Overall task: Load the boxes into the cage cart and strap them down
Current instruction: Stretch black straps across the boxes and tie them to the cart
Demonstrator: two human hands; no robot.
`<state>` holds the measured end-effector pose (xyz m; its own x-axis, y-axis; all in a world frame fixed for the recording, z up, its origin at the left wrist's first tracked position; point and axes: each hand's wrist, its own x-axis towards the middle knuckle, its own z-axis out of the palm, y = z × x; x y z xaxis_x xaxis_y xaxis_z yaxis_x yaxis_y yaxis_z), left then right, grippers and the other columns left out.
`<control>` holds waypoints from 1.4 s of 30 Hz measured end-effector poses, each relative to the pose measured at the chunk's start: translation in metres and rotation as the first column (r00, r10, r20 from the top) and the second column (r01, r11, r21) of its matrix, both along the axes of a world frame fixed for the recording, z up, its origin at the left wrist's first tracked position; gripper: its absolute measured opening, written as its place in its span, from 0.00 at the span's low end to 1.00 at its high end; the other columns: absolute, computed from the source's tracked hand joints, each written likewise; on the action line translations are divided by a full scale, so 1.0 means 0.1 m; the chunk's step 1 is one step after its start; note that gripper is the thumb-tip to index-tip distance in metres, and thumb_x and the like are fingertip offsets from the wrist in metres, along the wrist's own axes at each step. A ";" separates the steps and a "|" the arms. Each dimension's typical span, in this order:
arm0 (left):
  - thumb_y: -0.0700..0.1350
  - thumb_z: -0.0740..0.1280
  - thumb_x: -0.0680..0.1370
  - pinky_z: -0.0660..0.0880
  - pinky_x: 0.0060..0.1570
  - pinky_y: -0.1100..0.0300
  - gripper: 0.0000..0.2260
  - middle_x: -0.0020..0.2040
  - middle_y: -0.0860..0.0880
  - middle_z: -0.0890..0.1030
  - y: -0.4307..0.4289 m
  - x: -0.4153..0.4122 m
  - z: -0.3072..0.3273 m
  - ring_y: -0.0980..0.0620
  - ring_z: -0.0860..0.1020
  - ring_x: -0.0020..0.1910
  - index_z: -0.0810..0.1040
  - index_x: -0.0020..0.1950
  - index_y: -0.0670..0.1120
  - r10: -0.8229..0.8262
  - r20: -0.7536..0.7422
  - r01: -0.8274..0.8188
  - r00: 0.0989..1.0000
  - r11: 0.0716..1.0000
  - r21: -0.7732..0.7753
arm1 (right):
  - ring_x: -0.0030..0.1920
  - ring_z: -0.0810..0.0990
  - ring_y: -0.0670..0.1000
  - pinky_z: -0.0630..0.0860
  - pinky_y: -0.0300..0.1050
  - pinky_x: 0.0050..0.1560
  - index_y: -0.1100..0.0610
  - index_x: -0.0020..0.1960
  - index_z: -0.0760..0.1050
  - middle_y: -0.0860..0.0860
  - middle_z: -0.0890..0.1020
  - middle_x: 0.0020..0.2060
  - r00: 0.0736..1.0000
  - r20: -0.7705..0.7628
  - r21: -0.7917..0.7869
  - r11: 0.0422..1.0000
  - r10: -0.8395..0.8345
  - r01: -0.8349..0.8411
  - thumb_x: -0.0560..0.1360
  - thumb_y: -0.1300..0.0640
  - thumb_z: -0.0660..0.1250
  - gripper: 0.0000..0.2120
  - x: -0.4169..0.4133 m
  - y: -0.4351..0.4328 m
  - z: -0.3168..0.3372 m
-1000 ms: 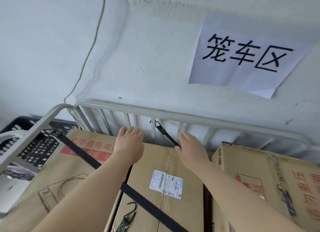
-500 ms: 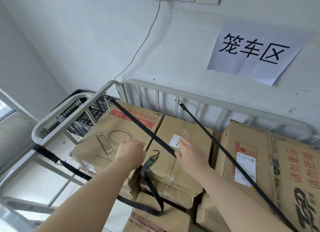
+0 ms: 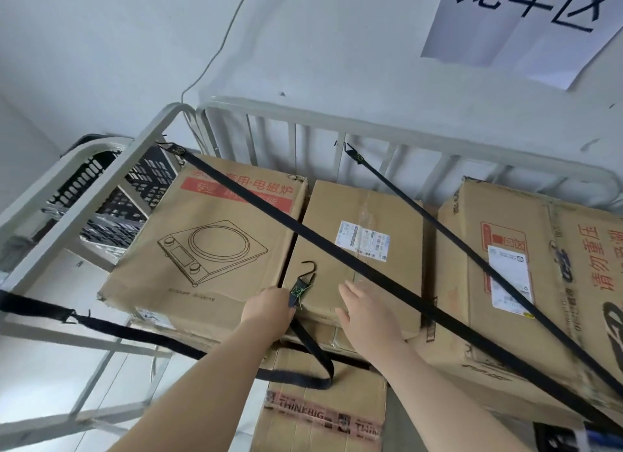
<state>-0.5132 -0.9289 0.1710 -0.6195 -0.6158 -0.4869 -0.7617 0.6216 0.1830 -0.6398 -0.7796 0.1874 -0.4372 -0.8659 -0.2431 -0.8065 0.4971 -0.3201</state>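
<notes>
The loose strap [image 3: 312,342] lies at the lower centre of the frame, its hook [image 3: 313,274] resting unfastened on the near edge of the middle box [image 3: 364,222]. It is gripped just below the hook by the left hand [image 3: 269,311], whose fingers appear curled round the webbing. The right hand [image 3: 365,311] is laid flat on the same box with its fingers straight, holding nothing. Two taut straps [image 3: 337,249] are already run diagonally across the box tops from the back rail of the cage cart [image 3: 371,128]. The cooker box [image 3: 209,242] sits to the left and a printed box [image 3: 505,283] to the right. If the hook were drawn over or under a taut strap, it could snag. If it were caught on a thin bar or released under tension, it could spring back. The slack loop hanging below could also be trapped between boxes. The fingertips of the left hand are hidden behind the hand itself. The lower ends of the taut straps are cut off at the lower right, and the far anchor of the loose strap is blurred at the left edge.
</notes>
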 end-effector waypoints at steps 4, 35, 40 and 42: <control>0.48 0.63 0.79 0.76 0.46 0.53 0.12 0.53 0.46 0.74 -0.12 -0.15 -0.36 0.46 0.76 0.50 0.74 0.61 0.46 0.004 -0.015 -0.003 1.000 0.999 0.035 | 0.74 0.59 0.48 0.60 0.42 0.71 0.53 0.76 0.57 0.49 0.62 0.75 0.999 -0.043 -0.001 0.999 -0.033 0.033 0.81 0.47 0.54 0.25 0.01 0.01 -0.34; 0.39 0.65 0.78 0.78 0.37 0.59 0.03 0.38 0.46 0.82 0.90 0.68 2.18 0.51 0.78 0.33 0.79 0.50 0.42 0.731 -0.636 -0.281 0.247 0.682 0.675 | 0.25 0.73 0.46 0.67 0.42 0.29 0.53 0.38 0.76 0.47 0.73 0.25 0.915 0.400 -0.258 0.964 0.047 0.063 0.69 0.33 0.66 0.22 0.31 0.85 1.78; 0.41 0.65 0.79 0.79 0.37 0.56 0.04 0.35 0.44 0.80 0.80 0.99 2.38 0.50 0.77 0.31 0.77 0.47 0.42 0.739 -0.660 -0.455 0.136 0.638 0.621 | 0.20 0.67 0.43 0.62 0.38 0.25 0.48 0.30 0.75 0.46 0.70 0.19 0.988 0.154 -0.222 0.974 -0.016 0.050 0.60 0.23 0.63 0.27 -0.12 1.23 2.12; 0.41 0.65 0.79 0.79 0.38 0.55 0.04 0.34 0.44 0.81 0.76 1.11 2.41 0.51 0.77 0.30 0.76 0.45 0.43 0.742 -0.658 -0.507 0.131 0.620 0.599 | 0.21 0.63 0.45 0.60 0.41 0.27 0.52 0.28 0.69 0.45 0.64 0.20 0.991 0.101 -0.226 0.968 -0.091 0.111 0.62 0.25 0.64 0.29 -0.31 1.40 2.23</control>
<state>-0.4026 -0.8528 0.4123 -0.1840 -0.9656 -0.1839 -0.2589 -0.1329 0.9567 -0.6703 -0.6396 0.4104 -0.5109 -0.8556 -0.0837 -0.7189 0.4786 -0.5040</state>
